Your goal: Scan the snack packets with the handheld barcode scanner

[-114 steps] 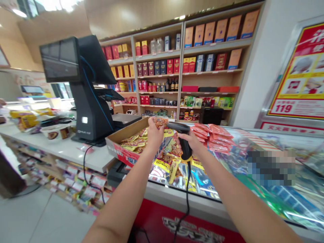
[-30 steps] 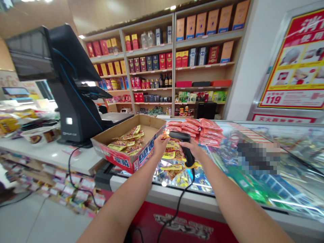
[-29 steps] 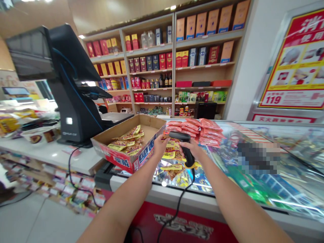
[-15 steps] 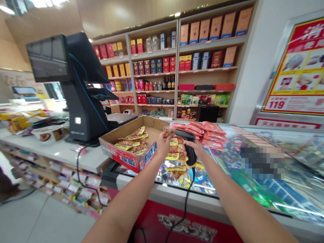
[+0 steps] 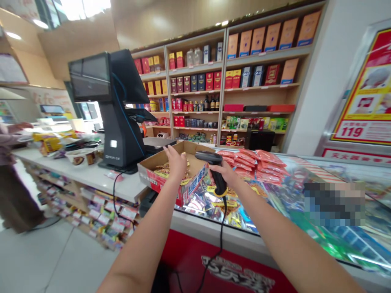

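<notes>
My right hand [image 5: 225, 171] is wrapped round the grip of a black barcode scanner [image 5: 209, 157], whose cable runs down over the counter front. The scanner's head points left, over the near right corner of an open cardboard box [image 5: 167, 194]. My left hand [image 5: 177, 163] is over this box, fingers spread and thumb apart. Small yellow and brown snack packets [image 5: 161, 172] lie inside, partly hidden by that hand. More such packets [image 5: 226, 204] lie on the glass counter under and behind the scanner.
Pink packets [image 5: 270, 167] are piled behind the scanner on the glass-topped counter [image 5: 305, 162]. To the left, a black checkout terminal [image 5: 120, 122] stands on a white counter [image 5: 128, 188]. Shelves of boxed goods [image 5: 197, 83] line the back. A person [image 5: 15, 175] stands at far left.
My left hand has moved left from the scanner, letting go of the snack packet it held, and is over the box. The scanner has shifted slightly left. The view has turned left.
</notes>
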Motion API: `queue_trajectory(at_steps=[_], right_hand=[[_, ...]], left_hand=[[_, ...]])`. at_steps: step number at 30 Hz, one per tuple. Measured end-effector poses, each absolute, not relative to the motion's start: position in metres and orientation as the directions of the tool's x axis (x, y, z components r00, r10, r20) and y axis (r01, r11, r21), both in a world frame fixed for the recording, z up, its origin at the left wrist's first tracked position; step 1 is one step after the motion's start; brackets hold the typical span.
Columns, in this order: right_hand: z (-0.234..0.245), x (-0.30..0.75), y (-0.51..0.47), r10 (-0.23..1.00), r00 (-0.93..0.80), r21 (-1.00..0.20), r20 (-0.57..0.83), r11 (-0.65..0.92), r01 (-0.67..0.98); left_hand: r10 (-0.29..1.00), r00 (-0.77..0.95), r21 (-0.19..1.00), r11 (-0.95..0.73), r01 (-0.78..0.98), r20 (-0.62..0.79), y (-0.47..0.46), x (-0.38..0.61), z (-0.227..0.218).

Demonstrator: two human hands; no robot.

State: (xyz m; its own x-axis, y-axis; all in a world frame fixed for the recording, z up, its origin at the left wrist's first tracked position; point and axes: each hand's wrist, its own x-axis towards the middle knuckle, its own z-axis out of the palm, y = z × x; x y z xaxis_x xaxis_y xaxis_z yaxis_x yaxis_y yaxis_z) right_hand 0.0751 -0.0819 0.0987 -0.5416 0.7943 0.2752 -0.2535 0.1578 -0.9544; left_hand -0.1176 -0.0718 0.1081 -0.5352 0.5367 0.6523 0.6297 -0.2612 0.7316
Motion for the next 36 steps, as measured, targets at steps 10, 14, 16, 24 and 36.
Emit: queue_trajectory(at_steps=[10,14,16,24,36], right_hand=[[0.084,0.136,-0.062,0.931,-0.289,-0.957,0.224,0.154,-0.244],[0.077,0.154,-0.056,0.953,-0.202,-0.951,0.227,0.173,-0.257],[0.071,0.159,-0.053,0.952,-0.196,-0.946,0.234,0.176,-0.273],[0.047,0.169,-0.050,0.945,-0.294,-0.976,0.144,0.086,-0.201],[0.046,0.167,-0.056,0.888,-0.432,-0.988,0.157,0.140,-0.071]], left_hand=[[0.952,0.054,0.400,-0.178,0.899,0.302,-0.067,-0.019,0.053],[0.990,-0.003,0.381,-0.050,0.923,0.139,-0.045,-0.002,0.032],[0.965,-0.041,0.531,-0.106,0.841,0.258,-0.033,-0.004,0.026],[0.853,-0.240,0.884,-0.432,0.176,0.464,0.002,-0.024,0.004],[0.835,-0.242,0.867,-0.493,0.065,0.493,-0.004,-0.018,0.005]])
